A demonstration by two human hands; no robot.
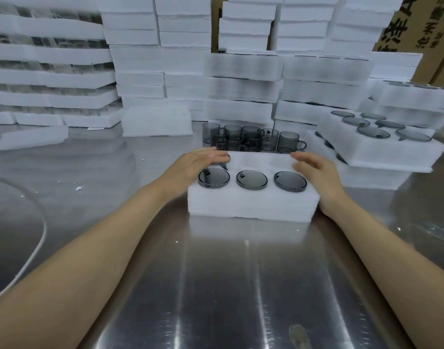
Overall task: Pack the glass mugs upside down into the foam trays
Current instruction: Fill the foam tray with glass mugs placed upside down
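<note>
Foam tray [253, 205] sits on the counter [241, 285], three upturned mugs [251, 180] in its near row; left hand [190, 167] and right hand [316, 172] rest on it, fingers [215, 155] straight, gripping nothing.

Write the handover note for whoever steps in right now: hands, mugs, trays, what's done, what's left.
Left hand: open, flat on the far-left corner of the front foam tray.
Right hand: open, resting at its right edge.
Done: three mugs sit upside down in the near row; a filled tray lies to the right.
Left: the far row is blurred and looks mostly unfilled; loose upright mugs wait just behind.
</note>
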